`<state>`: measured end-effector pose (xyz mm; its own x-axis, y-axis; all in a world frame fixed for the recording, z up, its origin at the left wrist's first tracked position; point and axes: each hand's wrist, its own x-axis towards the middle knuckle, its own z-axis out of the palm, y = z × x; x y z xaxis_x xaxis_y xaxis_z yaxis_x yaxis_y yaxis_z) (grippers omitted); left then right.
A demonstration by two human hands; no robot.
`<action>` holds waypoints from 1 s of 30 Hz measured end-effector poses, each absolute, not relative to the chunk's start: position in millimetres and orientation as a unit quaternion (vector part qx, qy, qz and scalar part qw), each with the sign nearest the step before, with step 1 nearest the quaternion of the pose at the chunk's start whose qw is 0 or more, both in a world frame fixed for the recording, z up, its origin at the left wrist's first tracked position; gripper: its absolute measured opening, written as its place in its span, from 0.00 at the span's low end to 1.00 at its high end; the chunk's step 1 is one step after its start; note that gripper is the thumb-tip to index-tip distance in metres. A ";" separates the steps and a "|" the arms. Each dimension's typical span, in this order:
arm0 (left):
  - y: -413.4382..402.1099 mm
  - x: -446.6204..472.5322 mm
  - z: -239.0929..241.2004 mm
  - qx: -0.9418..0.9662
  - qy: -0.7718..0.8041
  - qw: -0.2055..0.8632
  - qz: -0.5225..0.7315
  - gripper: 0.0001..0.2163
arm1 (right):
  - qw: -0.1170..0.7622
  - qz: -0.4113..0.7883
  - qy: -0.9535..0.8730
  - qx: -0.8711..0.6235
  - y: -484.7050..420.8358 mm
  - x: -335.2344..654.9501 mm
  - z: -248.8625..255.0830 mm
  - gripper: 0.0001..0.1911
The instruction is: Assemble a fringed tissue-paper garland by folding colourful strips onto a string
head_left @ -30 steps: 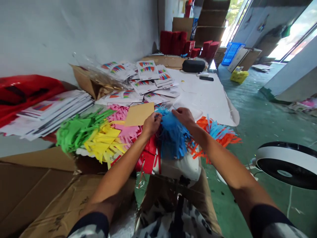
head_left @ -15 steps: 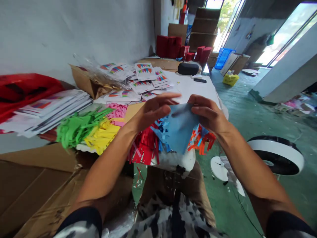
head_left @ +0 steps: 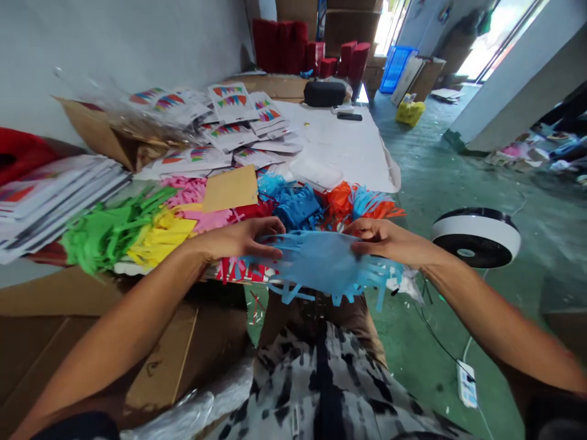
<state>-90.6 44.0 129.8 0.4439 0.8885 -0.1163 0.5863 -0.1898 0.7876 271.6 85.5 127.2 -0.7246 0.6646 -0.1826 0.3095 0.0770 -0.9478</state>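
A light blue fringed paper sheet [head_left: 321, 260], blurred by motion, is spread in front of my body just past the table's near edge. Its cut strips dangle along the lower side. My left hand [head_left: 257, 238] closes thumb and fingers on its left end, and my right hand [head_left: 378, 239] pinches the right end. Just beyond lie bunches of fringed paper: darker blue strips [head_left: 298, 205], orange strips [head_left: 339, 198], yellow strips [head_left: 162, 235] and green strips [head_left: 110, 232]. A tan card [head_left: 230, 189] rests on the pink strips [head_left: 188, 190].
Printed cards [head_left: 232, 104] and a paper stack [head_left: 64, 195] cover the table's left and back. A black case [head_left: 324, 94] sits at the far end. A round fan [head_left: 477, 237] and a power strip [head_left: 466, 384] are on the right; a cardboard box [head_left: 92, 342] stands lower left.
The blue sheet has come down toward my body and is spread wider, its fringe now showing. My left hand, fingers apart before, has closed on the sheet's left end. The view has tilted downward.
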 end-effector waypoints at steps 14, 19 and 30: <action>-23.1 34.7 -8.7 0.881 0.398 0.100 0.237 0.23 | -0.007 0.129 -0.885 -0.447 75.1 275.0 67.7 0.22; -25.2 37.0 -10.7 0.853 0.422 0.109 0.288 0.16 | 0.048 0.029 -0.924 -0.378 17.7 272.9 66.9 0.33; -36.2 17.4 11.4 0.803 0.488 0.186 0.287 0.17 | 0.085 0.152 -0.889 -0.423 -1.8 287.7 38.1 0.17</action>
